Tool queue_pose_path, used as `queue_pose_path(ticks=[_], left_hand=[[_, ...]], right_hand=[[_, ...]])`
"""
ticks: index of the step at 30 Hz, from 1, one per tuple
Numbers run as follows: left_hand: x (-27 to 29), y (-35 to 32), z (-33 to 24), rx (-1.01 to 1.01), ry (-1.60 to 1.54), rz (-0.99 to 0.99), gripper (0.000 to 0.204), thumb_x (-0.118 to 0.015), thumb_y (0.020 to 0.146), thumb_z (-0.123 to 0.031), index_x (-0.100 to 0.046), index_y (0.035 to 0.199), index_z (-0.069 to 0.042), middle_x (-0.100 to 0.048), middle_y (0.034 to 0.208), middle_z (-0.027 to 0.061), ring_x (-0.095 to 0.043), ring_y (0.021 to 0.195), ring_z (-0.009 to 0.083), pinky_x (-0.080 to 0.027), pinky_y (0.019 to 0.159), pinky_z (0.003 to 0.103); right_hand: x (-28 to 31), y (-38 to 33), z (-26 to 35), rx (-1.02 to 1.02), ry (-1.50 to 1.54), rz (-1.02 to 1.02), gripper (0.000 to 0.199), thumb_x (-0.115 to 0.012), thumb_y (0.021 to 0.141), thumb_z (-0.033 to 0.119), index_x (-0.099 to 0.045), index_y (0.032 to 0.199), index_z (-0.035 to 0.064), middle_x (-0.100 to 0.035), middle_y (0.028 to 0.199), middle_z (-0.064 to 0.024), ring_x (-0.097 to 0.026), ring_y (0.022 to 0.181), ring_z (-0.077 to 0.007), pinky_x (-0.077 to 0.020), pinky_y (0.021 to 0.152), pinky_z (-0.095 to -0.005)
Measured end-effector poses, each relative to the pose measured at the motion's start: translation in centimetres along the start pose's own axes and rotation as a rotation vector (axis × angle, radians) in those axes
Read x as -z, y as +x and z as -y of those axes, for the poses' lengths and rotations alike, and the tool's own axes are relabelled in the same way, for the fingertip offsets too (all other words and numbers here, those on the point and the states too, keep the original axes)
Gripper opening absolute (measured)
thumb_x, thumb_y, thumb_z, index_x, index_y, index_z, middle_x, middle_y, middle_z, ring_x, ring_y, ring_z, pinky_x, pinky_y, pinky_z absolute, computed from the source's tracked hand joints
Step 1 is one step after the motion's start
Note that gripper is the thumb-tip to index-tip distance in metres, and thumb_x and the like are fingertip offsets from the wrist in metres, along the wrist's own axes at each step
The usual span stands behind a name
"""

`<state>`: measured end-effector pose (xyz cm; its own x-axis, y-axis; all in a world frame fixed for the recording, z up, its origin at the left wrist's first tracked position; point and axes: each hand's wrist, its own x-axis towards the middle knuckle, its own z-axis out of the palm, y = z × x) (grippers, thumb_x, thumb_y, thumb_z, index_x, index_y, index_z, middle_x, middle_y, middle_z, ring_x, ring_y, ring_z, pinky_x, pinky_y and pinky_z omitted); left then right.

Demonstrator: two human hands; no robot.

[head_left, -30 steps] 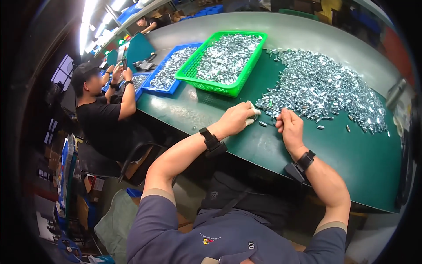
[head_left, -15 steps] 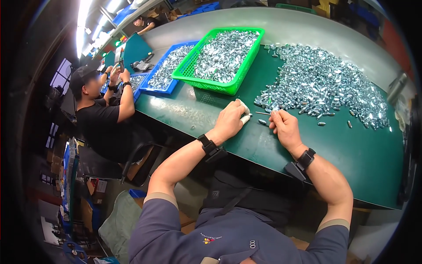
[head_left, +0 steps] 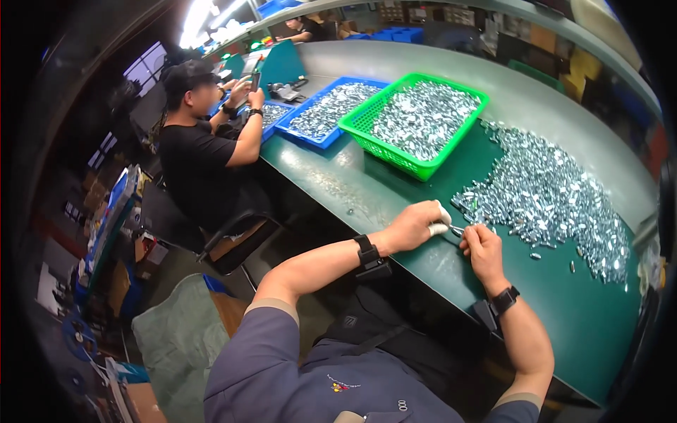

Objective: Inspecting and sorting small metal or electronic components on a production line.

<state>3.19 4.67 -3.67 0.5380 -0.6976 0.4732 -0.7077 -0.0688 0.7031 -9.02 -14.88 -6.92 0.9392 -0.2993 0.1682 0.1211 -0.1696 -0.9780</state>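
Observation:
My left hand (head_left: 415, 227), with white covers on its thumb and a fingertip, pinches a small shiny metal piece (head_left: 457, 230) over the front of the green tabletop (head_left: 564, 317). Close against it on the right, my right hand (head_left: 485, 255) is closed, thumb against fingers. It grips a thin metal rod, now mostly hidden, whose tip meets the piece or lies very near it. Just beyond both hands spreads a large loose pile of similar silvery metal pieces (head_left: 557, 204).
A green plastic basket (head_left: 384, 151) full of the same pieces stands behind my left hand. Left of it sits a filled blue tray (head_left: 300, 136). Further left, a seated person in black (head_left: 204, 151) holds something up in both hands. A raised metal panel (head_left: 536, 106) runs behind the table.
My left hand has picked up the metal piece that lay loose on the table and brought it to the rod in my right hand. The whole view has shifted and tilted.

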Motion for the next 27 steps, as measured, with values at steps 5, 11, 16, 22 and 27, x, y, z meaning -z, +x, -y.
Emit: queue_pose_path(ticks=[5,11,16,22,27], left_hand=[[-0.8,-0.2,-0.6,-0.162,0.127,0.041,0.013,-0.078,0.087,-0.009,-0.07,0.097,-0.006,-0.065,0.09,0.0092,-0.065,0.087,0.0301,-0.053,0.076,0.04],[-0.7,0.2,-1.0,-0.141,0.08,0.045,0.012,-0.076,0.086,-0.01,-0.068,0.095,-0.007,-0.064,0.09,0.0097,-0.063,0.09,0.0335,-0.051,0.08,0.045],[2.1,2.7,-2.3,-0.286,0.258,-0.042,0.015,-0.078,0.086,-0.011,-0.069,0.097,-0.009,-0.062,0.09,0.0103,-0.063,0.09,0.0332,-0.052,0.079,0.043],[5.7,6.8,-1.9,-0.22,0.411,-0.358,0.017,-0.078,0.087,-0.014,-0.069,0.101,-0.009,-0.062,0.095,0.011,-0.063,0.093,0.0337,-0.052,0.081,0.044],[1.2,2.3,-1.7,-0.174,0.312,-0.032,0.024,-0.078,0.088,-0.016,-0.071,0.11,-0.01,-0.063,0.099,0.01,-0.063,0.096,0.0329,-0.052,0.084,0.043]], right_hand=[[0.0,-0.4,0.6,-0.072,-0.048,0.085,0.04,-0.058,0.108,0.029,-0.069,0.083,-0.0001,-0.067,0.07,-0.0035,-0.059,0.057,-0.0072,-0.0449,0.051,-0.023],[-0.3,-0.4,0.9,-0.029,-0.057,0.075,0.046,-0.057,0.109,0.034,-0.067,0.08,0.0006,-0.065,0.067,-0.004,-0.057,0.054,-0.0067,-0.0431,0.049,-0.0227],[-0.1,-0.3,0.0,0.057,0.084,-0.198,0.045,-0.054,0.11,0.033,-0.064,0.079,0.0029,-0.061,0.065,-0.0013,-0.053,0.053,-0.0064,-0.0405,0.048,-0.0224],[1.0,0.1,-0.7,-0.018,0.191,-0.415,0.042,-0.052,0.111,0.033,-0.062,0.082,0.0051,-0.056,0.065,0.001,-0.05,0.054,-0.0064,-0.0388,0.048,-0.0216],[1.5,1.5,-1.8,-0.071,0.316,-0.383,0.038,-0.054,0.109,0.035,-0.063,0.086,0.007,-0.059,0.066,0.0,-0.05,0.053,-0.0068,-0.0372,0.047,-0.0213]])
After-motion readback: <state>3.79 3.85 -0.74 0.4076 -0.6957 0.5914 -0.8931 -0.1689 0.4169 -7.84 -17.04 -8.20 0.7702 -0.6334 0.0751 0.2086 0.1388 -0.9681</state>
